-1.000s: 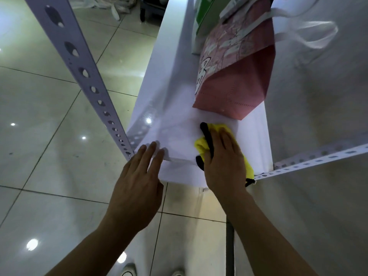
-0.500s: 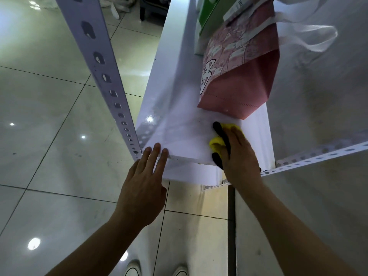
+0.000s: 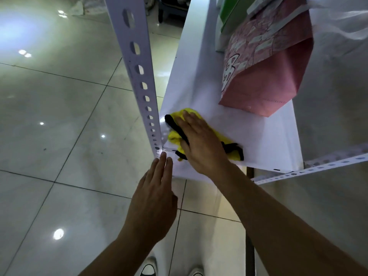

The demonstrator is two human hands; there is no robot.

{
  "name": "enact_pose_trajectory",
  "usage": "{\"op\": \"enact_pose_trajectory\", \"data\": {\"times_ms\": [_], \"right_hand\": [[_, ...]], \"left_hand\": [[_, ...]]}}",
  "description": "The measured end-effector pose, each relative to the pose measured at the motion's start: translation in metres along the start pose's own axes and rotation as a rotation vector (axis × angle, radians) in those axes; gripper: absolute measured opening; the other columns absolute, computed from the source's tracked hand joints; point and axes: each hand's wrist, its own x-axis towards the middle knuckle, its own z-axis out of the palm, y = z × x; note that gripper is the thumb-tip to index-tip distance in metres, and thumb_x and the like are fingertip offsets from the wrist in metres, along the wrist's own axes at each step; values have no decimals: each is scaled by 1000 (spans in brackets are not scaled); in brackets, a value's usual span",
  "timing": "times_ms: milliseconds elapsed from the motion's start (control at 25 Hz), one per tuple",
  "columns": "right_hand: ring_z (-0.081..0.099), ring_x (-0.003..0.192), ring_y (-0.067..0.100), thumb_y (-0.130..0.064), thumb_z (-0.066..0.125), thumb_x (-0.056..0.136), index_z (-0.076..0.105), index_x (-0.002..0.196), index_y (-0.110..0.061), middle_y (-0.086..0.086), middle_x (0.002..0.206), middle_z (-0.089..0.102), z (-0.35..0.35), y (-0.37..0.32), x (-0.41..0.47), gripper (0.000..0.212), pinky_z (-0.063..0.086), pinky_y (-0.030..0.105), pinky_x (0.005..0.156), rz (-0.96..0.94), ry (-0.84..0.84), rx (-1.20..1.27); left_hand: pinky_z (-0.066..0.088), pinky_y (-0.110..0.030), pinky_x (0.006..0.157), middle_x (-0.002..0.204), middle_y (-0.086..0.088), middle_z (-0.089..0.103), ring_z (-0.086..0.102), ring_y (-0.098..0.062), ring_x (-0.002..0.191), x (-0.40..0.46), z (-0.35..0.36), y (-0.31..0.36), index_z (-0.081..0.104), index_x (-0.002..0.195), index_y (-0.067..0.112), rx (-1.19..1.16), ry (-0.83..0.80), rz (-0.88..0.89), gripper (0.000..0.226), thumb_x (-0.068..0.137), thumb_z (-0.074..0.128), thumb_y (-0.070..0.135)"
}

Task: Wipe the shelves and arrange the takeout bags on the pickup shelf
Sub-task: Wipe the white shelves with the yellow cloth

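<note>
Head view looks down on pale glossy floor tiles (image 3: 59,116), ceiling lights glinting off them. Over that, the white shelf (image 3: 264,140) runs away from you, its near edge right at your hands. A white perforated upright (image 3: 137,76) rises at the shelf's near left corner, and a perforated rail (image 3: 310,169) slants off at the right. On the shelf the pink takeout bag (image 3: 266,72) lies tipped over, its folded base toward you and its white handles trailing to the far right; a green-and-white bag (image 3: 229,12) sits just behind it, only partly in frame.

Now your arms — both reach in from below. Your right hand (image 3: 201,144) is flat on the yellow cloth (image 3: 175,136), fingers straight and together, pressing it onto the shelf's near left corner, close to the upright. The cloth's black trim shows at the fingertips and behind the wrist. Your left hand (image 3: 155,198) is relaxed and grasping nothing, fingers extended — the tips sit at the shelf's front edge beside the foot of the upright. Cloth and pink bag lie apart, bare shelf between them. At the bottom edge, the toes of your shoes (image 3: 148,269) peek in.
</note>
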Motion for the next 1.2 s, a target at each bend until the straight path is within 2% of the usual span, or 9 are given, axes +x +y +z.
{"op": "enact_pose_trajectory", "data": {"times_ms": [240, 360, 440, 520, 600, 760, 960, 1080, 1200], "right_hand": [[16, 156, 26, -32, 38, 106, 24, 160, -12, 11, 167, 23, 13, -12, 41, 59, 9, 39, 125, 144, 43, -124], [22, 155, 27, -30, 45, 103, 32, 158, -12, 12, 164, 31, 22, -32, 11, 59, 16, 43, 125, -65, -48, -105], [18, 156, 23, -29, 44, 104, 31, 159, -14, 8, 167, 26, 11, -14, 27, 58, 13, 39, 125, -79, -81, -62], [11, 157, 20, -30, 41, 106, 23, 161, -17, 5, 169, 19, 2, 3, 56, 59, 8, 35, 125, 54, -76, -76], [8, 157, 19, -34, 32, 108, 16, 162, -21, 3, 170, 14, -4, 11, 67, 58, 6, 32, 124, 158, -53, -128], [13, 156, 19, -33, 33, 109, 17, 161, -25, 4, 168, 22, -10, 10, -4, 55, 11, 35, 124, 275, 41, -59], [23, 153, 31, -34, 56, 99, 30, 157, -6, 16, 164, 29, -38, 60, -100, 70, 22, 42, 123, 751, 172, -49], [20, 152, 36, -31, 60, 97, 25, 155, 1, 22, 162, 25, -52, 91, -89, 75, 13, 42, 124, 917, 114, -97], [8, 156, 34, -29, 54, 99, 17, 157, -1, 22, 167, 12, -61, 109, -60, 74, 4, 43, 126, 1086, 192, -35]], "left_hand": [[12, -31, 117, 165, -1, 2, 7, -20, 152, -14, -1, -9, 15, 158, 15, -17, 10, -39, 84, 90, 65, 19], [4, -27, 117, 163, 3, -6, -3, -15, 152, -15, 0, -5, 3, 156, 19, -3, 3, -19, 80, 97, 56, 24], [24, -34, 113, 160, -8, 27, 22, -23, 148, -15, -4, -3, 31, 153, 9, 25, -52, -46, 82, 83, 74, 13], [37, -41, 103, 148, -15, 48, 41, -31, 137, -18, -6, -2, 50, 141, 1, 35, -35, -47, 82, 67, 84, 2], [40, -44, 101, 146, -18, 51, 47, -36, 135, -13, -8, -2, 53, 139, -2, 45, 12, -3, 81, 65, 84, -4], [40, -47, 106, 151, -18, 44, 42, -35, 139, 8, -14, 15, 47, 143, -1, 17, 68, 130, 80, 69, 78, -5], [37, -47, 111, 158, -15, 33, 33, -32, 146, 35, -3, 24, 37, 150, 3, -6, 92, 217, 79, 79, 71, 3], [35, -48, 110, 158, -18, 31, 34, -35, 144, 35, 7, 20, 36, 150, 2, 37, 31, 184, 84, 76, 75, 5], [32, -44, 111, 161, -15, 26, 29, -32, 147, 34, 7, 16, 31, 153, 4, 47, -1, 193, 89, 75, 74, 6]]}}
